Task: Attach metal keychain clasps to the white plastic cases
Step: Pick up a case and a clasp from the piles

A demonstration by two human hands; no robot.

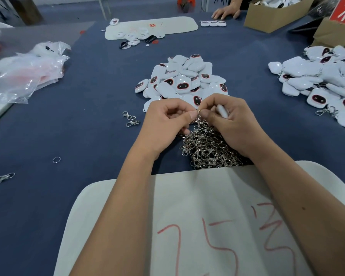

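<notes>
Your left hand (168, 118) and right hand (230, 121) meeting at centre over the blue worktop (88, 116), left fingers pinching a metal clasp (198, 116), right fingers curled round a white case (223, 111), clasp pile (209, 150) just at 6 o'clock, case heap (184, 78) at 12 o'clock.

— What is being hidden by the right hand (230, 124)?
— Most of a white case (222, 111) is being covered by its fingers; the ring (198, 111) is being shown too small to tell whether it is threaded.
— And at the edges?
— The right pile (325, 80) and the box (275, 14) are being cut off.
</notes>
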